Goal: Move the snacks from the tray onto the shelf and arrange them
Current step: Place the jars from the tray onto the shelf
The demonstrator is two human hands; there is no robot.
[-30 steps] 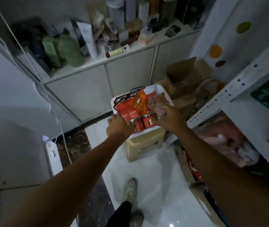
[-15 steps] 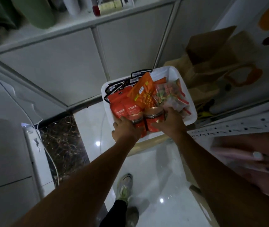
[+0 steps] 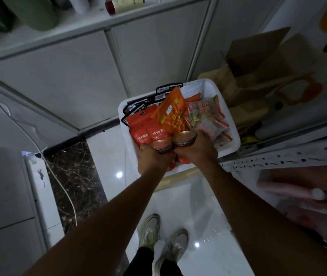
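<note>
My left fingers point(image 3: 159, 154) are wrapped round the left can point(image 3: 161, 145), and my right fingers point(image 3: 200, 136) are curled over the rim of the right can point(image 3: 183, 137). The two cans stand side by side, touching, at the near end of the tray point(image 3: 232, 136). Red packets point(image 3: 148, 132) press against them from behind and an orange pouch point(image 3: 171, 112) leans over just above the right can. Clear packets point(image 3: 206, 116) lie close beside my right knuckles.

My left hand point(image 3: 152, 156) and right hand point(image 3: 196, 151) meet thumb to thumb over the near rim, both arms stretched forward and down, palms turned inward.

The tray is white and crowded. Black packets point(image 3: 158, 96) stand along its far left edge, then the red ones, the pouch and the clear ones on the right. It sits on something beige, mostly hidden.

The shelf point(image 3: 278, 158) with its perforated rail runs just right of the tray, with pink packs point(image 3: 298, 192) blurred below the rail. A cardboard box point(image 3: 258, 62) stands open behind it, and white cabinets point(image 3: 79, 76) lie beyond. A cable point(image 3: 59, 176) trails down on the left. My shoes point(image 3: 150, 230) are on the glossy floor.
</note>
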